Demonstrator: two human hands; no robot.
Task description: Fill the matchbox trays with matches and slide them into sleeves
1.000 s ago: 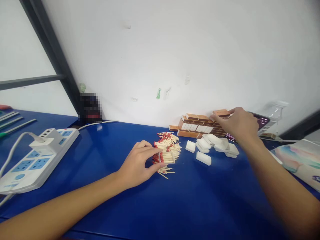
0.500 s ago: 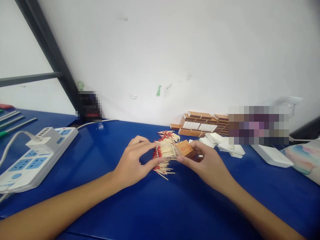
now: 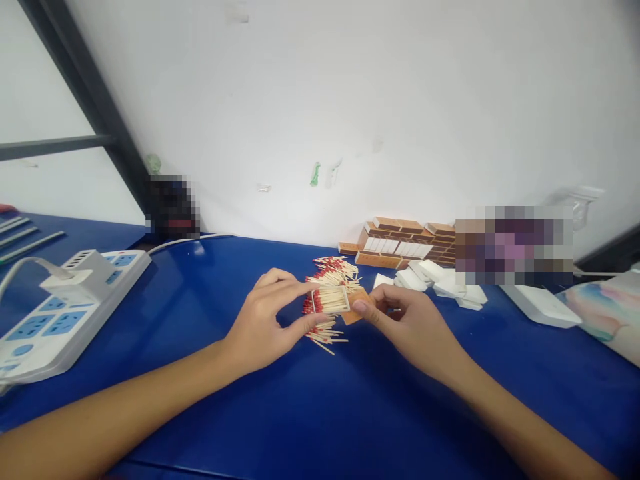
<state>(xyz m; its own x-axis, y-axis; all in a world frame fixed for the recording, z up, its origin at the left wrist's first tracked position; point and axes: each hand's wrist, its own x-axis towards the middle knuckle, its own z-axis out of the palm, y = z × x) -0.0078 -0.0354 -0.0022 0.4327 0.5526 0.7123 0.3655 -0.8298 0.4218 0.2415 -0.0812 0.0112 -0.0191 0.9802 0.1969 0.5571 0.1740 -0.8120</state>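
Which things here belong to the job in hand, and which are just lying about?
Likely in the job:
white-rimmed tray of matches, in the left hand
orange cardboard sleeve, in the right hand
loose red-tipped wooden matches
stacked orange matchboxes
white rectangular pieces

Likely lying about:
white power strip with blue sockets
thin pale rods
flat white block

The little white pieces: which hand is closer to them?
Right. The right hand, holding a matchbox cover, is just in front of the little white pieces; the left hand, holding a match tray, is farther off, to their left.
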